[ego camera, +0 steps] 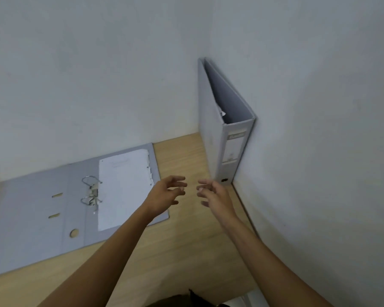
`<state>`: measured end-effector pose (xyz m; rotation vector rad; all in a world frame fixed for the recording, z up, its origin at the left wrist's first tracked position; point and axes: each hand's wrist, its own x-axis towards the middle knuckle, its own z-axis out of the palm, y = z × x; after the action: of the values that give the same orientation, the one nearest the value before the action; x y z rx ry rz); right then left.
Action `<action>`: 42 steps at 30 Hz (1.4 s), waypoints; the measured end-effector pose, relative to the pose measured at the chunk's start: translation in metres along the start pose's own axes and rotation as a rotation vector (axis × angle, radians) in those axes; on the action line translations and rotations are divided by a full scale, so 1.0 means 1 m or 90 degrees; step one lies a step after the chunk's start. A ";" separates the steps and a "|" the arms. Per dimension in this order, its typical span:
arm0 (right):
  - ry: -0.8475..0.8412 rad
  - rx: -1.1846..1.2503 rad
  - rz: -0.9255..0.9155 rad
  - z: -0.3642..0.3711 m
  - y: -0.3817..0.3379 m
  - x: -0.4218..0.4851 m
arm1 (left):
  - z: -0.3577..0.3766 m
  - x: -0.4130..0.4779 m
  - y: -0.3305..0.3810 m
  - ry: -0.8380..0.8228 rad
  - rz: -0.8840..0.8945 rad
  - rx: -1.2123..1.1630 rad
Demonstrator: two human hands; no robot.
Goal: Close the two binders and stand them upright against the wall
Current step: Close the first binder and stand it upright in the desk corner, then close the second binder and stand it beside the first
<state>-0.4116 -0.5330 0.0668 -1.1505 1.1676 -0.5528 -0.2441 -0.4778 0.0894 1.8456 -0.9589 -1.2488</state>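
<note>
A closed grey binder [222, 138] stands upright in the corner, its side against the right wall and its spine facing me. A second grey binder [31, 209] lies open flat on the wooden desk [186, 251] at the left, with metal rings [91, 192] in the middle and white paper [122, 187] on its right half. My left hand [166, 196] hovers over the open binder's right edge, fingers spread, holding nothing. My right hand [215, 196] hovers just in front of the standing binder's base, fingers apart and empty.
Pale walls meet in a corner behind the standing binder: the back wall [98, 74] runs along the desk's far edge, the right wall [319, 129] along its right edge. A dark object [186, 300] shows at the bottom edge.
</note>
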 end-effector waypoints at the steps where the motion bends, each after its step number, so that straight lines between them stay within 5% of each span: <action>1: -0.014 -0.003 0.015 0.004 0.002 -0.002 | -0.006 -0.006 -0.009 0.007 -0.013 -0.008; 11: -0.154 -0.109 0.122 0.133 0.023 -0.024 | -0.123 -0.090 -0.118 0.122 -0.116 -0.101; 25: -0.324 -0.283 0.128 0.361 0.042 -0.019 | -0.285 -0.171 -0.250 0.262 -0.255 -0.216; 35: -0.479 -0.681 -0.115 0.491 0.053 0.046 | -0.362 -0.170 -0.287 0.328 -0.286 -0.052; 39: -0.537 -1.002 -0.149 0.495 0.077 0.044 | -0.376 -0.164 -0.296 0.353 -0.292 0.005; 42: -0.521 -1.046 -0.190 0.477 0.087 0.023 | -0.378 -0.161 -0.306 0.390 -0.314 0.041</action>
<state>0.0142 -0.3263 -0.0407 -2.5825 0.5241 0.8862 0.1298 -0.1380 0.0057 2.3990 -0.2168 -0.8115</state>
